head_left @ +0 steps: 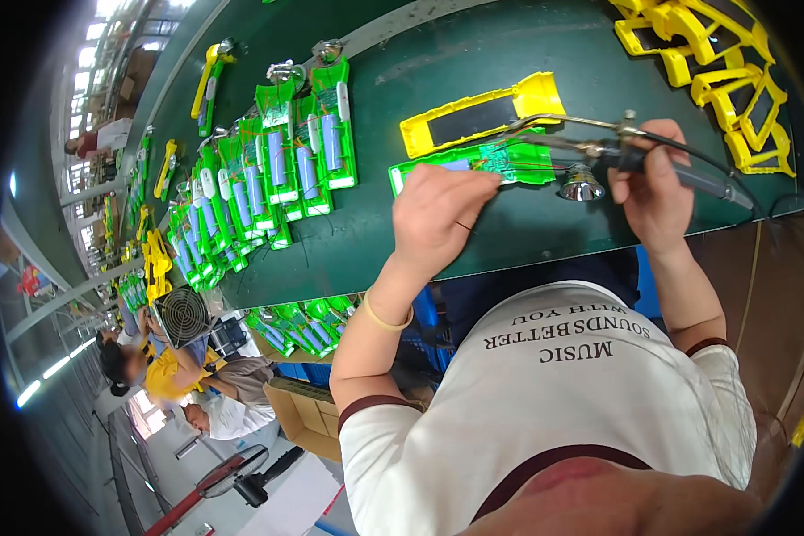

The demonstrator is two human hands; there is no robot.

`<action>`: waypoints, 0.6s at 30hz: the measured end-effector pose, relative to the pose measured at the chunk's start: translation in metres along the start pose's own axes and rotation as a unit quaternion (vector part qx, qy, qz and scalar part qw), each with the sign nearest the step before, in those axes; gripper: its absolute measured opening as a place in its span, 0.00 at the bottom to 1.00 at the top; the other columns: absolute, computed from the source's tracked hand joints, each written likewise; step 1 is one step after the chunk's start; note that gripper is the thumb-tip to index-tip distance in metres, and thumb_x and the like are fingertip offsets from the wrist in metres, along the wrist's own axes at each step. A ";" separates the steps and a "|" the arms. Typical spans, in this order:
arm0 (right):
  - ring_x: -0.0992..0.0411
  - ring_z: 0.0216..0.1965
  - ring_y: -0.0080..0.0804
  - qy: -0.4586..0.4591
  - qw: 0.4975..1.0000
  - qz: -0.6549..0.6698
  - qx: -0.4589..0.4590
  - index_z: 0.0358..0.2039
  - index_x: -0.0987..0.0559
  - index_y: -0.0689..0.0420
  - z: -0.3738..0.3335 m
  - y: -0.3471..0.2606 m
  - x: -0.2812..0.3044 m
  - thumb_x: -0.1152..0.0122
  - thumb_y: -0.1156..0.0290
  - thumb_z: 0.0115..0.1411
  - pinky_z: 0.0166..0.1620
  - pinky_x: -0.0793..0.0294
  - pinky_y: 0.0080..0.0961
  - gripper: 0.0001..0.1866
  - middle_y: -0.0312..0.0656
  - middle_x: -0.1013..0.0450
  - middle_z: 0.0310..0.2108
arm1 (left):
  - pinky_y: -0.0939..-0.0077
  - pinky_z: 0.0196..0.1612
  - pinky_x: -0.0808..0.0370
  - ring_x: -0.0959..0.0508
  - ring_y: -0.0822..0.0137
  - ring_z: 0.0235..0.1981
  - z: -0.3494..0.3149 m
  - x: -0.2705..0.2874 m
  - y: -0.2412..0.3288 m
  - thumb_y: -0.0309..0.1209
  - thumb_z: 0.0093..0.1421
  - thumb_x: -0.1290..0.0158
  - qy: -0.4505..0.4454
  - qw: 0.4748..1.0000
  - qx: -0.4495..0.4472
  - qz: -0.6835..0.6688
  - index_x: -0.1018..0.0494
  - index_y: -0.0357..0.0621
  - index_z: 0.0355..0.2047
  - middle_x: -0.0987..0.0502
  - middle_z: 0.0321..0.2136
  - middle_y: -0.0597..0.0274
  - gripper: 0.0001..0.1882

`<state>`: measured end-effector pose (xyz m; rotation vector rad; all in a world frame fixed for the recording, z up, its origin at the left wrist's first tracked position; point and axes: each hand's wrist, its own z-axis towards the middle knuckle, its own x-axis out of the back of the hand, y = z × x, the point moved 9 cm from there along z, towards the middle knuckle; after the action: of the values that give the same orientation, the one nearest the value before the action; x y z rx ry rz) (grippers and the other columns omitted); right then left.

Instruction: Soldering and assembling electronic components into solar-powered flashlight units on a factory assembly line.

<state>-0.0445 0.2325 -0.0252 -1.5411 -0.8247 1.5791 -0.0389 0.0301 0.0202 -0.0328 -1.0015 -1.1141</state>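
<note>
Green case (400,177) lies on the bench (384,241), open side up, w/ cell (456,166) at 9 o'clock of the board (520,159). Lamp (582,184) sits just off the case at 3–4 o'clock, apparently wired to it; yellow cover (473,118) is at 12.

L hand (438,210): fingers bent in over the case's near edge; can't tell if they pinch case or wire. R hand (657,192): thumb & fingers pinch the iron (590,146), tip toward 9 over the board; contact unclear. Metal tube (581,121) runs along w/ it.

Looks like soldering. To do it well: pin case flat, hold wire dead still on its pad, heat pad + wire together, feed little solder, lift clean; keep L fingertips & cell clear of the tip.

Writing: shirt (590,393) has 3 lines of dark caps, upside down in view. No legible label on case, cell or iron.
</note>
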 end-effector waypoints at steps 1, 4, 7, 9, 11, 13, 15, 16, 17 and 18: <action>0.39 0.16 0.18 -0.013 1.000 -0.020 0.013 0.35 0.38 0.57 -0.001 0.001 -0.003 0.48 0.67 0.57 0.19 0.40 0.13 0.12 0.37 0.35 0.22 | 0.76 0.27 0.31 0.29 0.67 0.22 -0.002 0.001 -0.015 0.22 0.42 0.42 0.021 0.991 0.122 -0.057 0.26 0.43 0.29 0.25 0.24 0.63 0.11; 0.40 0.15 0.16 0.005 0.999 -0.038 0.010 0.33 0.40 0.56 -0.004 0.005 -0.003 0.44 0.73 0.53 0.18 0.41 0.11 0.13 0.37 0.35 0.21 | 0.77 0.25 0.32 0.29 0.68 0.21 -0.006 -0.001 -0.032 0.22 0.43 0.41 0.045 0.960 0.256 -0.107 0.26 0.41 0.26 0.26 0.21 0.63 0.08; 0.40 0.18 0.15 -0.027 0.996 -0.083 0.036 0.30 0.40 0.57 -0.006 0.002 -0.006 0.43 0.76 0.52 0.20 0.40 0.12 0.13 0.36 0.34 0.23 | 0.77 0.25 0.32 0.30 0.68 0.20 0.007 -0.001 -0.016 0.22 0.43 0.41 0.013 0.991 0.132 -0.033 0.26 0.41 0.24 0.27 0.23 0.62 0.07; 0.40 0.19 0.15 -0.024 0.993 -0.106 0.047 0.30 0.40 0.57 -0.005 0.001 -0.005 0.43 0.76 0.52 0.22 0.39 0.12 0.13 0.36 0.34 0.23 | 0.76 0.25 0.32 0.30 0.66 0.22 0.009 -0.003 -0.018 0.22 0.42 0.41 -0.020 0.981 0.193 -0.010 0.27 0.40 0.23 0.30 0.27 0.59 0.06; 0.39 0.21 0.15 -0.022 0.990 -0.129 0.057 0.29 0.39 0.57 -0.007 0.000 -0.004 0.43 0.76 0.52 0.24 0.39 0.13 0.13 0.36 0.34 0.23 | 0.76 0.25 0.32 0.30 0.66 0.23 0.010 -0.005 -0.021 0.22 0.42 0.42 -0.036 0.978 0.205 -0.007 0.27 0.40 0.23 0.32 0.28 0.58 0.06; 0.39 0.23 0.16 -0.032 0.985 -0.153 0.069 0.28 0.39 0.58 -0.007 -0.001 -0.006 0.43 0.76 0.52 0.27 0.38 0.14 0.12 0.37 0.34 0.24 | 0.76 0.25 0.32 0.30 0.65 0.25 0.010 -0.005 -0.023 0.22 0.42 0.42 -0.049 0.975 0.218 0.002 0.28 0.40 0.22 0.33 0.29 0.58 0.06; 0.39 0.22 0.16 -0.040 0.985 -0.154 0.062 0.28 0.39 0.58 -0.007 0.001 -0.007 0.43 0.76 0.52 0.26 0.38 0.14 0.12 0.36 0.34 0.24 | 0.75 0.24 0.32 0.31 0.65 0.27 0.010 -0.006 -0.025 0.21 0.42 0.42 -0.060 0.972 0.228 0.009 0.29 0.40 0.22 0.33 0.28 0.58 0.07; 0.40 0.22 0.16 -0.047 0.985 -0.156 0.056 0.28 0.39 0.58 -0.007 0.002 -0.007 0.43 0.75 0.52 0.26 0.39 0.14 0.12 0.36 0.34 0.24 | 0.75 0.24 0.32 0.31 0.65 0.27 0.010 -0.007 -0.026 0.21 0.42 0.42 -0.060 0.972 0.228 0.008 0.29 0.40 0.22 0.33 0.28 0.58 0.07; 0.40 0.22 0.16 -0.047 0.985 -0.157 0.056 0.28 0.39 0.58 -0.007 0.002 -0.007 0.43 0.75 0.52 0.26 0.39 0.14 0.12 0.36 0.34 0.24 | 0.76 0.24 0.32 0.31 0.65 0.27 0.009 -0.007 -0.027 0.21 0.42 0.42 -0.057 0.970 0.238 -0.003 0.29 0.39 0.22 0.34 0.28 0.58 0.07; 0.40 0.22 0.15 -0.051 0.985 -0.159 0.046 0.28 0.39 0.58 -0.007 0.004 -0.008 0.42 0.75 0.51 0.26 0.39 0.14 0.13 0.36 0.35 0.23 | 0.76 0.23 0.32 0.31 0.64 0.26 0.008 -0.006 -0.029 0.21 0.41 0.42 -0.055 0.967 0.249 -0.012 0.29 0.39 0.22 0.34 0.28 0.58 0.07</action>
<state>-0.0380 0.2233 -0.0254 -1.2033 -0.9864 1.4470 -0.0664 0.0245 0.0081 0.3268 -1.3609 -0.8632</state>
